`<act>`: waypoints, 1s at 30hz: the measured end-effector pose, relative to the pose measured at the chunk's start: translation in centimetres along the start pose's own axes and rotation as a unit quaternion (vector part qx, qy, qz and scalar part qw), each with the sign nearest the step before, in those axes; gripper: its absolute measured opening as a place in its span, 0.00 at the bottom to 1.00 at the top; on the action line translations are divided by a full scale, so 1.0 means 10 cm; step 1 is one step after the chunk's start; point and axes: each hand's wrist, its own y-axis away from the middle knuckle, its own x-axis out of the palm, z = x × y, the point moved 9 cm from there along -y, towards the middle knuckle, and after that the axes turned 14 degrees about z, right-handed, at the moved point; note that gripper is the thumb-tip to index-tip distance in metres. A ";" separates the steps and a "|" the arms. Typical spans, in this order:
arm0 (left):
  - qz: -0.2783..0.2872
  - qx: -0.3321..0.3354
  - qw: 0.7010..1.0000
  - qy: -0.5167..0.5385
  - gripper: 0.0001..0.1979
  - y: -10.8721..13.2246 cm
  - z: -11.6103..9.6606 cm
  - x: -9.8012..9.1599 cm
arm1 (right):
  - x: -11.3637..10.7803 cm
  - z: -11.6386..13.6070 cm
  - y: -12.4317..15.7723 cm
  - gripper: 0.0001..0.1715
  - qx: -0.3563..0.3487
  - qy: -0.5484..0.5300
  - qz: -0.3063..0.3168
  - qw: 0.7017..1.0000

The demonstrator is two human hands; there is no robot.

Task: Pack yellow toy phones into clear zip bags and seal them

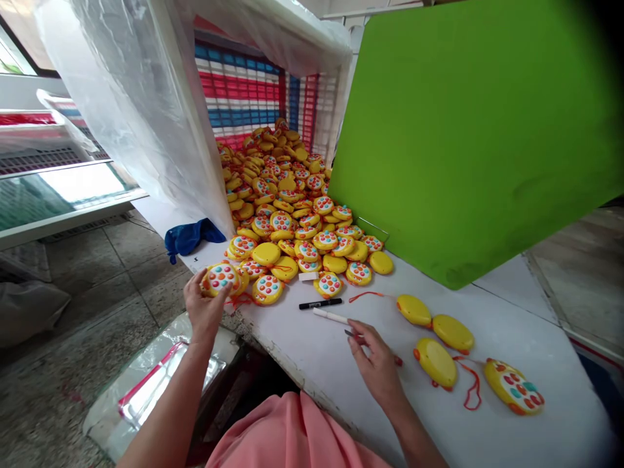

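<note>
My left hand (202, 312) is closed on a yellow toy (220, 276) with colored buttons facing up, at the table's near left edge. Near the middle of the table, my right hand (375, 357) holds a thin tool (355, 335) with a dark tip and a red handle end showing past the palm. Just beyond its fingers lie a white pen (330, 316) and a black marker (320, 303). A large pile of similar yellow toys (281, 221) spills from a plastic-lined crate onto the table.
Several yellow toys (453, 333) with red cords lie at the right of the white table (302, 338). A big green board (468, 130) leans behind them. A blue cloth (192, 238) rests at the left edge. Below left is a plastic-covered seat (151, 370).
</note>
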 end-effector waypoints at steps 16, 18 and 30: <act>-0.004 -0.041 0.961 0.273 0.34 -0.03 0.30 0.31 | 0.40 -0.05 0.11 0.16 0.067 -0.179 0.099 0.977; 0.011 -0.051 0.951 0.305 0.33 -0.02 0.34 0.35 | 0.42 -0.04 0.11 0.16 0.068 -0.187 0.103 0.975; 0.064 -0.021 0.940 0.335 0.28 0.78 -0.20 0.46 | 0.91 0.27 -0.02 0.17 0.006 -0.189 0.169 0.967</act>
